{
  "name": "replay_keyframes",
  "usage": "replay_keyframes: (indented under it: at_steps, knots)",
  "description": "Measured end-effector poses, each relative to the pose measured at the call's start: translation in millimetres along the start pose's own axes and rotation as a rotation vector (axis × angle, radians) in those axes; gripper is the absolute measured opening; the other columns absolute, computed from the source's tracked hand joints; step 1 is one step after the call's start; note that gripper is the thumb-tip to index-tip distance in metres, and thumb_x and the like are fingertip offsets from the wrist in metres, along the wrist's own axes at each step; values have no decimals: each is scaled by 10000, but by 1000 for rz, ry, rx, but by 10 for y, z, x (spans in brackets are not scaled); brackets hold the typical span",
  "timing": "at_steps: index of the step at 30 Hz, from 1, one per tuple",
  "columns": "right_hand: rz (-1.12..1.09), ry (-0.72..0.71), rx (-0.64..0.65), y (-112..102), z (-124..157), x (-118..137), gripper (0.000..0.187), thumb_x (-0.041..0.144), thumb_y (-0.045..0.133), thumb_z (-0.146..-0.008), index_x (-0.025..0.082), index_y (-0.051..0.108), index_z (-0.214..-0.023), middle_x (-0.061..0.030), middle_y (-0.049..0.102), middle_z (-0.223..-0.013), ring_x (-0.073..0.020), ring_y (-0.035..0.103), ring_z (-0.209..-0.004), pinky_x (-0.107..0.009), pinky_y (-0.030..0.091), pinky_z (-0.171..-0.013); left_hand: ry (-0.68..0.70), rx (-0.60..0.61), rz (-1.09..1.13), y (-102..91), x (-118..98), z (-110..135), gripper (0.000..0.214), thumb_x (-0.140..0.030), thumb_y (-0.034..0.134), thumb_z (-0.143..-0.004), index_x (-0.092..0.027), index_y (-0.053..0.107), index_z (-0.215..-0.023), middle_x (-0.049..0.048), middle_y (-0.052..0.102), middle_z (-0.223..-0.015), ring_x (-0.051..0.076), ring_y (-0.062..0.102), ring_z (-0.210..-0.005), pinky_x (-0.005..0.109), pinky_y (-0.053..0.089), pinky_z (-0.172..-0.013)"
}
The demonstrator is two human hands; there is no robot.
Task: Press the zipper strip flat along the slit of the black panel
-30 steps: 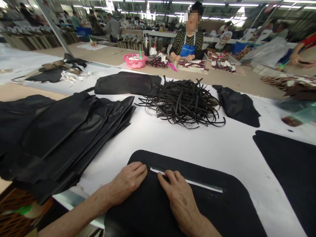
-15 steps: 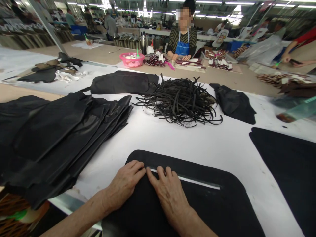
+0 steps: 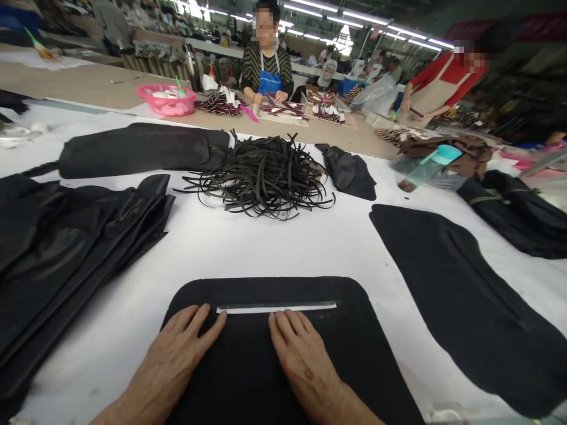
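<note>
A black felt-like panel with rounded corners lies flat on the white table in front of me. A long narrow slot is cut through it near its far edge, and white shows through. My left hand lies flat on the panel's left part, fingers spread, tips beside the slot's left end. My right hand lies flat on the panel, fingertips just below the slot's middle. Neither hand holds anything.
A stack of black sheets lies at the left. A heap of black straps sits behind, with a black pouch and more black panels to the right. A teal-capped bottle lies far right. Two people work across the tables.
My view has swung right. Both hands have moved apart along the slot, the right one from the slot's left end toward its middle; the slot now runs level.
</note>
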State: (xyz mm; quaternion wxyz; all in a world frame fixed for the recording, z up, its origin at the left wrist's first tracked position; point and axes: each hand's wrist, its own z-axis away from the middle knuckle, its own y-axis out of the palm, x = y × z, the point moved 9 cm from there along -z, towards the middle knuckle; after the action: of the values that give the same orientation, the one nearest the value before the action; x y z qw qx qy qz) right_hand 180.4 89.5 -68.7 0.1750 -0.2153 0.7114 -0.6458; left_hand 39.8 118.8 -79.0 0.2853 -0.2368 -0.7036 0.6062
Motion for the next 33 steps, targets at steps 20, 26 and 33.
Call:
replay_keyframes:
  at_steps: [20, 26, 33]
  knots:
    - [-43, 195, 25, -60, 123, -242, 471, 27, 591, -770, 124, 497, -1221, -109, 525, -1166, -282, 462, -998, -420, 436, -875, -83, -240, 79, -408, -178, -154, 490, 95, 346, -708, -56, 571, -1117, 167, 526, -1124, 311, 490, -971, 458, 487, -799]
    - [-67, 172, -69, -73, 170, -245, 491, -55, 608, -682, 78, 544, -1150, -116, 548, -1129, -281, 470, -990, -381, 447, -847, 58, -172, 274, -295, -552, -312, 458, 79, 337, -683, -73, 606, -1021, 132, 602, -1039, 258, 537, -958, 359, 503, -813]
    - [-219, 224, 113, -215, -62, -396, 166, 11, 585, -816, 176, 580, -837, -49, 539, -887, -237, 495, -807, -386, 445, -719, -182, 39, 559, -216, -27, -338, 302, 5, 338, -857, -131, 589, -955, 95, 559, -998, 241, 503, -915, 411, 476, -827]
